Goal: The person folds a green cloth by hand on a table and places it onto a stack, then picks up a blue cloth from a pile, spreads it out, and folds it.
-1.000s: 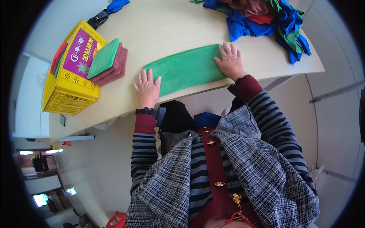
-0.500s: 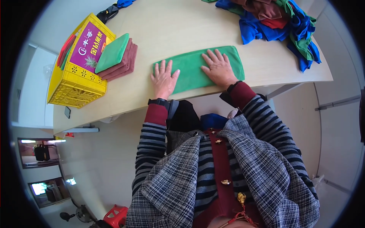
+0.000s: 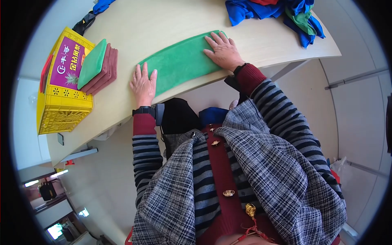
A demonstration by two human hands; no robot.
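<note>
The green cloth [image 3: 179,61] lies folded into a long strip at upper centre of the frame, near the counter's [image 3: 171,26] front edge. The left hand [image 3: 143,85] rests open, thumb apart, at its left end; the right hand [image 3: 225,53] lies flat, fingers spread, on its right end. Neither grips anything. Smoothing appears to be the step in hand. Any further fold would call for pinching one short end, keeping layers aligned. The folded stack [image 3: 93,67] stands at upper left.
</note>
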